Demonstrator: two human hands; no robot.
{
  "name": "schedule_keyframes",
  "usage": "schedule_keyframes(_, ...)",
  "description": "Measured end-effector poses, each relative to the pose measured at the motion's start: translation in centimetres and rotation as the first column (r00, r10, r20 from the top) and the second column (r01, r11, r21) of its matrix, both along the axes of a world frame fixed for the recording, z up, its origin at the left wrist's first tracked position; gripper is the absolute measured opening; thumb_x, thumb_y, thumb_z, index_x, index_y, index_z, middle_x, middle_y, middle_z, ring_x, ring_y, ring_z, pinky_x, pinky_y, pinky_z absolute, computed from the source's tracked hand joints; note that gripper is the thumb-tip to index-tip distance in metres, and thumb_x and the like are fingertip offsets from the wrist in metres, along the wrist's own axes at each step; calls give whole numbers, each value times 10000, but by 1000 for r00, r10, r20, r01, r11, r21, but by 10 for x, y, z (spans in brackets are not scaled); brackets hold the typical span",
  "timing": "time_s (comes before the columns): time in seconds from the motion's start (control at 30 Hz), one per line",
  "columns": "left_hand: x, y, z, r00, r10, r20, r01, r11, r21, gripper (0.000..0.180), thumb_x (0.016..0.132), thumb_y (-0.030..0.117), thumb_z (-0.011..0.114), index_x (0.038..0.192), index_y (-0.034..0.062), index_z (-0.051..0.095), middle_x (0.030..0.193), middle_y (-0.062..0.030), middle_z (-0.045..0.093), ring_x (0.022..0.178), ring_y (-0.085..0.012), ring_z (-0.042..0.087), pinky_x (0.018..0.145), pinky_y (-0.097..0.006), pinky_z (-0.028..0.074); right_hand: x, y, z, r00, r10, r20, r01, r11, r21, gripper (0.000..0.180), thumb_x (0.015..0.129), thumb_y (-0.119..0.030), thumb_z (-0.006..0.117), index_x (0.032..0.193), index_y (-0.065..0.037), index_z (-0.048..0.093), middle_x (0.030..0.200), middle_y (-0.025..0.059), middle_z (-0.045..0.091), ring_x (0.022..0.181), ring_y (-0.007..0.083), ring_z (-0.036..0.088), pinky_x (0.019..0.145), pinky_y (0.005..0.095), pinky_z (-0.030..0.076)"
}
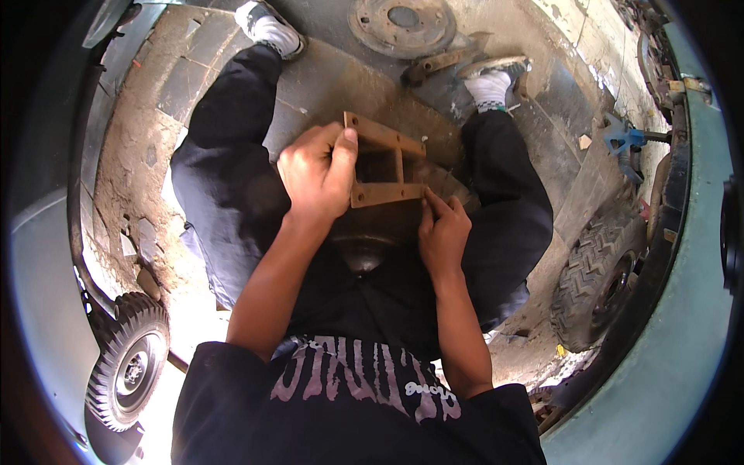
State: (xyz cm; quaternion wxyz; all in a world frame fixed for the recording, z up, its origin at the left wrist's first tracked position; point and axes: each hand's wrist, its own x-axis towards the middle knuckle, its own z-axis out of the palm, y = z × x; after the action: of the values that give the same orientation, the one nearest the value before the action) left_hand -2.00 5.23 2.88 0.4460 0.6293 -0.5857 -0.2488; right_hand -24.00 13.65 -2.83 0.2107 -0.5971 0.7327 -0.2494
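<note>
Between my spread knees I hold up a rust-brown metal bracket [387, 193], made of two flanges with bolt holes joined by a cross piece. My left hand [319, 169] is closed around its left end, the thumb lying along the edge. At the lower right corner, my right hand [446, 229] has its fingertips on the bracket, index finger at the flange end. Beneath it, close to my lap, is a dark rounded metal part [364, 252] that narrows to a blunt tip; much of it is hidden by the bracket, my hands and my legs.
A rusty round wheel disc [403, 27] lies ahead between my feet, beside a metal arm [434, 65]. A tyre [132, 362] stands at left, another tyre [597, 279] at right. Pale blue vehicle panels [659, 364] flank me. A blue stand [626, 139] is at far right.
</note>
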Motion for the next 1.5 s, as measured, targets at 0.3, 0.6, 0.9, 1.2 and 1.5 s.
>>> schedule_keyframes(0.3,0,0,0,998,-67,-16,66,996,-65,336,1000,157,665,717,4,569,635,-151,523,572,-322,517,568,-454,409,-15,-2,12,984,-57,167,30,987,159,231,1036,-115,716,1220,-28,826,931,183,698,858,351,713,809,426,558)
schedule_keyframes(0.6,2,-3,-4,996,-82,-34,80,995,-62,365,1019,178,663,716,-1,568,631,-151,525,579,-316,510,568,-456,403,-4,-62,33,867,-70,493,18,994,109,259,1043,-206,731,1253,-76,809,1114,169,796,1037,336,762,952,363,560)
schedule_keyframes(0.9,4,-1,-2,995,-82,-49,80,996,-46,347,1009,165,674,721,-7,586,629,-150,532,575,-311,513,566,-456,408,6,-99,32,926,171,336,-175,984,-17,153,970,-135,784,1096,-52,815,1042,146,812,922,326,777,846,387,588)
schedule_keyframes(1.2,4,-3,-5,997,-73,-29,70,995,-69,310,990,163,695,737,-3,629,643,-151,574,590,-322,563,572,-453,437,13,-108,37,928,295,228,-255,948,-190,127,903,-86,824,1024,-45,821,934,151,788,842,328,770,766,407,592)
schedule_keyframes(1.5,1,-1,-4,996,-86,18,87,991,-101,309,975,183,698,719,25,628,629,-137,563,591,-336,563,568,-456,447,6,-123,63,855,496,-151,-508,860,-48,130,914,-167,799,993,-74,841,921,169,781,825,409,744,750,478,608)
